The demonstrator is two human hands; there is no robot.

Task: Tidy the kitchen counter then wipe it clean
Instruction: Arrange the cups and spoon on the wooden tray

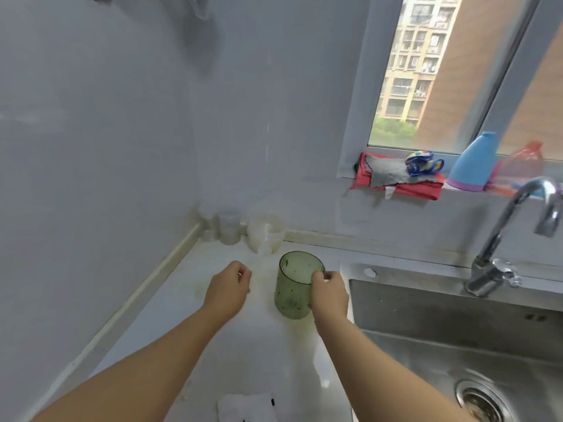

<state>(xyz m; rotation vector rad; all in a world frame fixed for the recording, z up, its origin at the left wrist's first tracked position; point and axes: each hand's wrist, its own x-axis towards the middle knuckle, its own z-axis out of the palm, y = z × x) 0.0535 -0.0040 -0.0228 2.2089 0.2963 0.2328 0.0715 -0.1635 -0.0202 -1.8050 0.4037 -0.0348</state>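
Observation:
A green ribbed see-through cup (294, 284) stands upright on the white counter (237, 354), left of the sink. My right hand (329, 295) grips its right side near the rim. My left hand (227, 289) is to the left of the cup with its fingers curled, and it seems to pinch the near end of a clear plastic cup (259, 258) that lies tilted toward the back wall. Yellowish stains mark the counter around the green cup. A white cloth (246, 406) lies at the front edge.
Clear containers (228, 226) stand in the back corner. The steel sink (457, 345) with its tap (499, 254) is on the right. On the window sill lie a red cloth (402, 185), a grey rag, a blue bottle (473, 162) and a red bottle (524, 166).

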